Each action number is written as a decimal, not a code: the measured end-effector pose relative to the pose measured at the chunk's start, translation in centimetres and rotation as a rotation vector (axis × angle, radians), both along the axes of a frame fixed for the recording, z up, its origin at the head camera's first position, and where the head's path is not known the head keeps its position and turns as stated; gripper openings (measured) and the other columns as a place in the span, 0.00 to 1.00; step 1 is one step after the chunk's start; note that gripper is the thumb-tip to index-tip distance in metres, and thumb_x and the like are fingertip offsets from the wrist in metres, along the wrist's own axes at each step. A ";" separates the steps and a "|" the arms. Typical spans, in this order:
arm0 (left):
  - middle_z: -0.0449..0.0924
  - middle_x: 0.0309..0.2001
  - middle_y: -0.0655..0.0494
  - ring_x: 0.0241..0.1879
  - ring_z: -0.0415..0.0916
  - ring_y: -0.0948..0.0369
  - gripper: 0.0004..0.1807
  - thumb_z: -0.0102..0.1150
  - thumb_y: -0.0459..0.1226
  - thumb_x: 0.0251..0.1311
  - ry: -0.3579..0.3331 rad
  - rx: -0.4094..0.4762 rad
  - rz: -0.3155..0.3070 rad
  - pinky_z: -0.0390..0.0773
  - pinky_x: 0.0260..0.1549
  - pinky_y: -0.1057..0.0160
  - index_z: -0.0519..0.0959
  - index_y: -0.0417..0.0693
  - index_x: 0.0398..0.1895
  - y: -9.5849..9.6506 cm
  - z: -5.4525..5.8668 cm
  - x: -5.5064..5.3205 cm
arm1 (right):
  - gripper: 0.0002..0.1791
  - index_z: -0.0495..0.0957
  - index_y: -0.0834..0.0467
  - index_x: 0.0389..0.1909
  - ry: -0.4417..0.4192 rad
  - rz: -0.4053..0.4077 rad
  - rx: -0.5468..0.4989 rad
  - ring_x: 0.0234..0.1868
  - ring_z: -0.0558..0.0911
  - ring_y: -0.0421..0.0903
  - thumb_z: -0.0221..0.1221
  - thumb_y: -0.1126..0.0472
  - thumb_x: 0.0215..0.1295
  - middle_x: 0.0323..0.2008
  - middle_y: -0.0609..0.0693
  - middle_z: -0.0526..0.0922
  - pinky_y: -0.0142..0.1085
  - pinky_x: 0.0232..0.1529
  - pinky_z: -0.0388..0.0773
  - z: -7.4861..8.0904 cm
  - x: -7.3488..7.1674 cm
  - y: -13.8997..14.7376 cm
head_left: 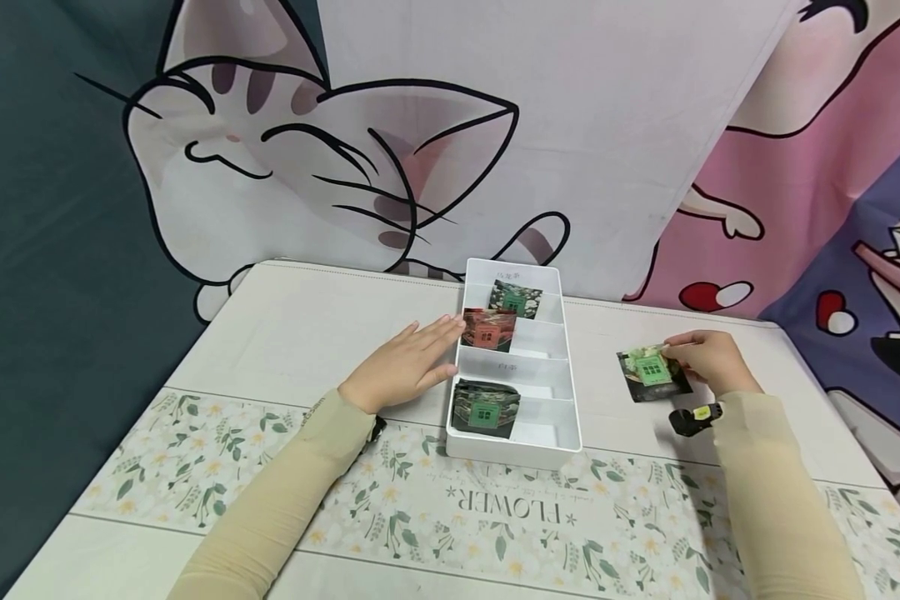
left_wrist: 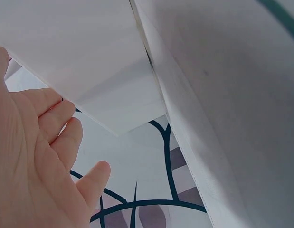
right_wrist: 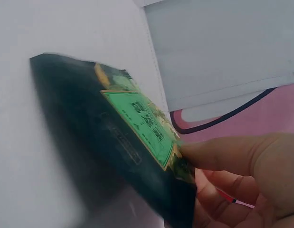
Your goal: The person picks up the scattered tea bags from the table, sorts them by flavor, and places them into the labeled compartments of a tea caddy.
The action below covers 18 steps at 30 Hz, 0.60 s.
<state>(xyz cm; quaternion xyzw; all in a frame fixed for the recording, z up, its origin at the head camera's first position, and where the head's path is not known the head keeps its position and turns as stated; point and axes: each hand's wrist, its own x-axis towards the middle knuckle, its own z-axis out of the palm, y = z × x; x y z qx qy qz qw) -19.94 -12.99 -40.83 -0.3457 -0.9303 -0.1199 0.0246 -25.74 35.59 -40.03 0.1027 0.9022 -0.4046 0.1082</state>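
A white divided box (head_left: 514,455) stands lengthwise on the table. My left hand (head_left: 403,367) lies along its left side, fingers extended, fingertips right at the rim; the left wrist view shows the fingers beside the box's white wall. To the right of the box, my right hand (head_left: 712,363) pinches a black tea sachet with a green label (right_wrist: 137,123) by its edge between thumb and fingers. The sachet tilts close over the table. Inside the box are a dark green sachet (head_left: 515,300) toward the back, a red sachet (head_left: 487,332) in the middle, and dark green-labelled sachets (head_left: 485,410) at the front.
A floral runner printed "FLOWER" (head_left: 510,504) crosses the white table (head_left: 330,308) in front of the box. Behind the table's far edge hangs a cartoon cat backdrop (head_left: 270,192). A black wrist device (head_left: 694,418) is at my right wrist.
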 end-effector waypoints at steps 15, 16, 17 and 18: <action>0.46 0.81 0.49 0.80 0.44 0.53 0.39 0.35 0.58 0.78 0.006 0.006 -0.004 0.43 0.77 0.48 0.47 0.48 0.82 0.0 0.0 -0.1 | 0.21 0.74 0.66 0.57 0.007 -0.021 -0.114 0.35 0.77 0.35 0.59 0.54 0.73 0.38 0.41 0.78 0.28 0.36 0.82 1.3 0.5 -1.2; 0.46 0.81 0.50 0.80 0.45 0.53 0.39 0.35 0.58 0.78 0.007 0.006 -0.004 0.43 0.77 0.48 0.47 0.48 0.82 0.0 0.0 0.0 | 0.21 0.73 0.66 0.57 0.012 -0.025 -0.116 0.36 0.78 0.35 0.59 0.54 0.73 0.41 0.43 0.78 0.28 0.37 0.83 1.4 0.5 -1.3; 0.45 0.81 0.50 0.80 0.45 0.52 0.38 0.35 0.58 0.78 0.007 0.007 -0.005 0.43 0.77 0.48 0.47 0.48 0.82 0.0 0.0 0.0 | 0.21 0.73 0.66 0.57 0.018 -0.029 -0.119 0.36 0.78 0.35 0.58 0.54 0.73 0.43 0.45 0.77 0.28 0.37 0.83 1.5 0.5 -1.5; 0.45 0.81 0.50 0.80 0.44 0.53 0.38 0.35 0.58 0.78 0.004 0.008 -0.004 0.43 0.77 0.48 0.47 0.48 0.82 0.0 0.0 0.0 | 0.22 0.73 0.66 0.57 0.024 -0.031 -0.122 0.36 0.79 0.35 0.58 0.54 0.73 0.46 0.47 0.76 0.27 0.38 0.83 1.6 0.6 -1.6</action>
